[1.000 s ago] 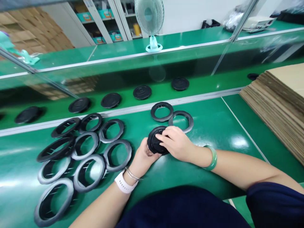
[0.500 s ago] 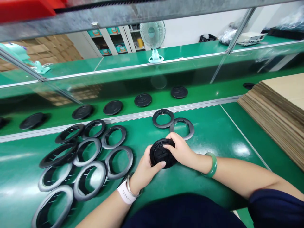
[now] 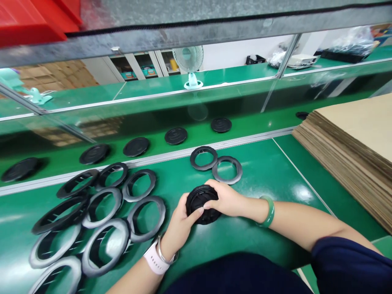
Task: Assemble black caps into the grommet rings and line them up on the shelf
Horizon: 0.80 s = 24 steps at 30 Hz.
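Both hands grip one round black plastic part [image 3: 200, 197], a ring with a disc inside, held above the green table. My left hand [image 3: 181, 220] wraps its left edge, and its thumb presses on the disc. From the right, my right hand [image 3: 225, 199] closes on the rim, its thumb meeting the left one near the middle. The other fingers are hidden behind the part. Just beyond the hands lie two black rings, one ring [image 3: 203, 158] overlapping a second ring [image 3: 227, 170]. Several more black rings [image 3: 146, 218] crowd the table on the left, some leaning on each other.
Several black discs [image 3: 175, 136] sit in a row on the green belt [image 3: 196, 122] behind the table's metal edge. A stack of cardboard sheets [image 3: 346, 155] stands at the right. Overhead run a metal shelf [image 3: 183, 36] and a red bin [image 3: 36, 20]. A fan [image 3: 188, 61] stands behind.
My right thumb has shifted down across the disc toward the left thumb. The view has tilted and swung slightly, and the discs on the belt appear farther left. Both hands keep their hold.
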### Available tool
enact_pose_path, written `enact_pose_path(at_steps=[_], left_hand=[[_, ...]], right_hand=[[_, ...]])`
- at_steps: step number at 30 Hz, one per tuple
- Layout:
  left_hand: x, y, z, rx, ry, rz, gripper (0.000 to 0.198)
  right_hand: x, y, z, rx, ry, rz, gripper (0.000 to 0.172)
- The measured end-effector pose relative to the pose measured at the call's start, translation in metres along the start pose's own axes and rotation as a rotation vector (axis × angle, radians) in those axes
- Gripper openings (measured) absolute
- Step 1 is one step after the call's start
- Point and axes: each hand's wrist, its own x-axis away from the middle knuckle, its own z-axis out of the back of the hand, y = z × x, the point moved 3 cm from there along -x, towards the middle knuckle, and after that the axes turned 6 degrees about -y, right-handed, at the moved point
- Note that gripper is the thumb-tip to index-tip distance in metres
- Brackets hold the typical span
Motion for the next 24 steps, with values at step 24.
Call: enact_pose_path(at_steps=[24], left_hand=[[-0.008,-0.015,-0.009,0.372,-0.111,-0.036,0.059]], right_hand=[[-0.059,0.058,0.239,0.552,0.873,0.045,0.034]])
